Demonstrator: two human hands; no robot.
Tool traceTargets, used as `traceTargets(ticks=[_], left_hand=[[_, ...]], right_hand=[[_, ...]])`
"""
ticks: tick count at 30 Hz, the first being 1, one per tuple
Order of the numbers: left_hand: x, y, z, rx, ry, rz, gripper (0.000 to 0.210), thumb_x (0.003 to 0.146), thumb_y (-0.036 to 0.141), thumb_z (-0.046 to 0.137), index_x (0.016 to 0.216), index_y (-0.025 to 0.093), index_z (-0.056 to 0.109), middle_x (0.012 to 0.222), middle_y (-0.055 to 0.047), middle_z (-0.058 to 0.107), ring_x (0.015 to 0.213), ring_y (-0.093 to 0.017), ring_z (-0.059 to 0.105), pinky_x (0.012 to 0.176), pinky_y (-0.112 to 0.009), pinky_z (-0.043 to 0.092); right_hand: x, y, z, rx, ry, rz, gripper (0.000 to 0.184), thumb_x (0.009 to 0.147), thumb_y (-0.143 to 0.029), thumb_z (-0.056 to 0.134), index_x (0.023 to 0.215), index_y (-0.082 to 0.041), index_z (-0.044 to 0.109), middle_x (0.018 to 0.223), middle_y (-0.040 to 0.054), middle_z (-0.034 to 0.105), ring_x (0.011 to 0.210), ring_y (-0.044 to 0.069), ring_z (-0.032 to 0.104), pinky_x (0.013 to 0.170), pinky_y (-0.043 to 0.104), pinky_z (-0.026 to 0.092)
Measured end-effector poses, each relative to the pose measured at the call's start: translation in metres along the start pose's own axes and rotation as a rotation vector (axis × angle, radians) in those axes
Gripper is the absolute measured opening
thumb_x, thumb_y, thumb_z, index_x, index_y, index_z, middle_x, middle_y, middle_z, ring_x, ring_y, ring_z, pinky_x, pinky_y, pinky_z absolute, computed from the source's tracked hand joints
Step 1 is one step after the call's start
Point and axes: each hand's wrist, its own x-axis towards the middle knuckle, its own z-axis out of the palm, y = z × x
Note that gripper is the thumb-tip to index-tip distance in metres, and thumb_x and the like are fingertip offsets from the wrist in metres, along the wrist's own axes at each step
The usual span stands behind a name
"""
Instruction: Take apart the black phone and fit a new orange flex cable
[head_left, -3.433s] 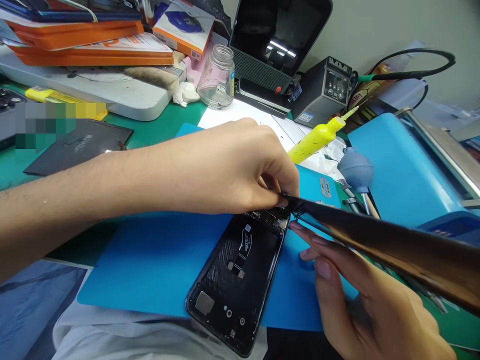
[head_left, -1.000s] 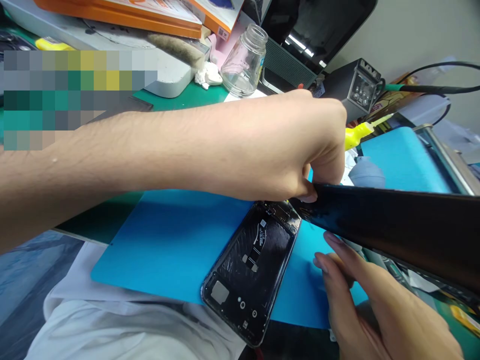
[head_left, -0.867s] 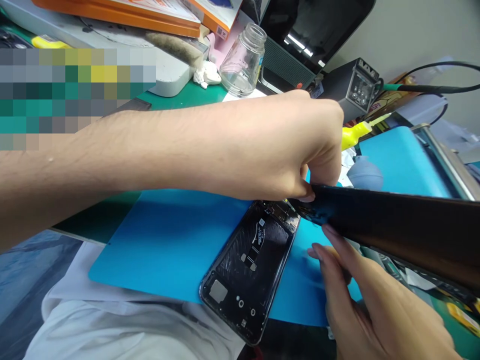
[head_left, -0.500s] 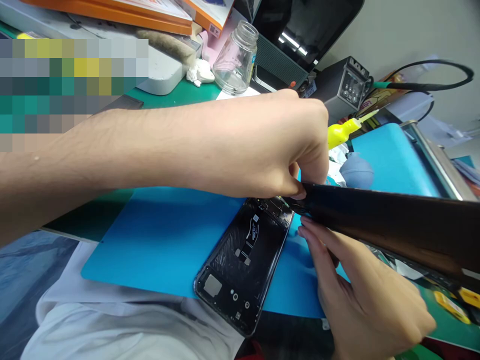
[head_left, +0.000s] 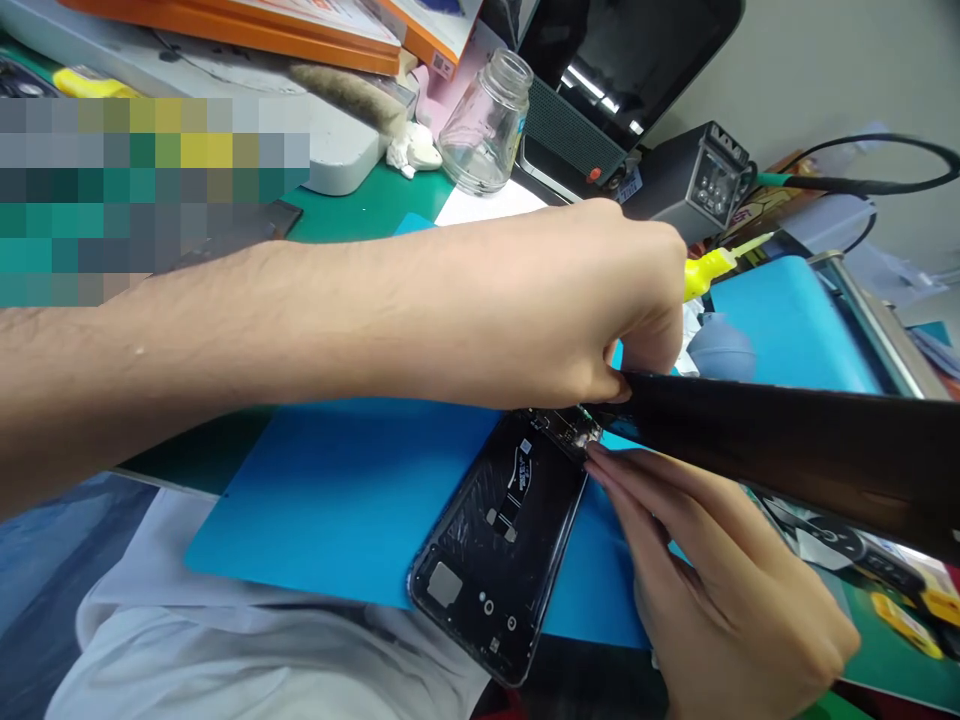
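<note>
left hand [head_left: 570, 310] has its fingers pinched on the top end of the lifted dark screen panel [head_left: 787, 450]. right hand [head_left: 720, 590] fingers are together, tips touching the open phone body [head_left: 502, 540] lying on the blue mat [head_left: 337, 500].

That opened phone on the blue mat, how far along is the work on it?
Done: the phone frame lies open on the blue mat, its insides exposed. In hand: the left hand pinches the dark panel at the phone's top edge, lifted like a flap, while the right hand's fingertips reach under it at the joint. Left: the panel is not yet clear of the frame.
</note>
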Motion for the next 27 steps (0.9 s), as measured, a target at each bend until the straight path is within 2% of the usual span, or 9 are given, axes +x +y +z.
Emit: traceTargets(ticks=[3,6,10,13,16,20,27], left_hand=[[0.0003,0.0011,0.0002,0.001,0.004,-0.017,0.027,0.092,0.007,0.083,0.075,0.027,0.085,0.064,0.012,0.066,0.055,-0.006,0.052,0.061,-0.027,0.034],[0.0007,0.0028,-0.0010,0.016,-0.019,-0.057,0.031,0.091,0.007,0.084,0.067,0.026,0.079,0.061,0.011,0.066,0.059,-0.009,0.057,0.063,-0.027,0.036],[0.0005,0.0033,-0.0022,0.013,-0.012,-0.080,0.031,0.087,0.003,0.084,0.065,0.024,0.077,0.087,0.008,0.082,0.089,-0.013,0.071,0.067,-0.027,0.037],[0.0003,0.0031,-0.0021,0.024,-0.004,-0.038,0.031,0.088,0.003,0.083,0.066,0.025,0.080,0.097,0.006,0.085,0.108,-0.019,0.072,0.068,-0.028,0.036],[0.0005,0.0025,-0.0013,0.038,0.003,-0.024,0.028,0.089,0.005,0.082,0.072,0.027,0.084,0.104,0.004,0.085,0.116,-0.022,0.072,0.069,-0.029,0.037],[0.0008,0.0015,-0.0007,0.040,0.010,-0.033,0.027,0.090,0.008,0.084,0.070,0.027,0.082,0.102,0.005,0.085,0.110,-0.020,0.073,0.067,-0.030,0.037],[0.0004,0.0024,-0.0027,0.013,-0.014,-0.037,0.031,0.088,0.005,0.085,0.067,0.028,0.082,0.081,0.008,0.080,0.092,-0.015,0.074,0.069,-0.028,0.040]], right_hand=[[-0.0034,0.0022,-0.0004,0.022,-0.035,0.019,0.037,0.101,-0.008,0.086,0.132,-0.027,0.084,0.130,-0.0019,0.087,0.105,0.018,0.086,0.100,0.030,0.065],[-0.0058,0.0020,-0.0011,0.003,-0.049,0.021,0.037,0.102,-0.010,0.085,0.134,-0.029,0.085,0.129,-0.0015,0.086,0.107,0.018,0.086,0.099,0.031,0.065],[-0.0048,-0.0012,-0.0021,0.090,-0.083,0.082,0.036,0.105,-0.012,0.082,0.135,-0.032,0.085,0.129,-0.0027,0.085,0.108,0.016,0.083,0.099,0.027,0.065],[-0.0042,-0.0018,-0.0038,0.247,-0.106,0.175,0.039,0.106,-0.014,0.081,0.137,-0.036,0.085,0.132,-0.0043,0.084,0.112,0.017,0.083,0.104,0.028,0.065],[-0.0057,-0.0004,-0.0057,0.378,-0.114,0.268,0.039,0.105,-0.015,0.082,0.135,-0.039,0.086,0.132,-0.0050,0.084,0.116,0.018,0.082,0.110,0.029,0.063],[-0.0068,0.0012,-0.0057,0.366,-0.093,0.254,0.037,0.103,-0.015,0.083,0.133,-0.037,0.087,0.130,-0.0041,0.085,0.113,0.020,0.082,0.107,0.030,0.064],[-0.0027,-0.0059,-0.0015,0.070,-0.076,0.095,0.030,0.106,-0.013,0.080,0.133,-0.026,0.084,0.128,0.0006,0.086,0.115,0.020,0.084,0.113,0.030,0.061]])
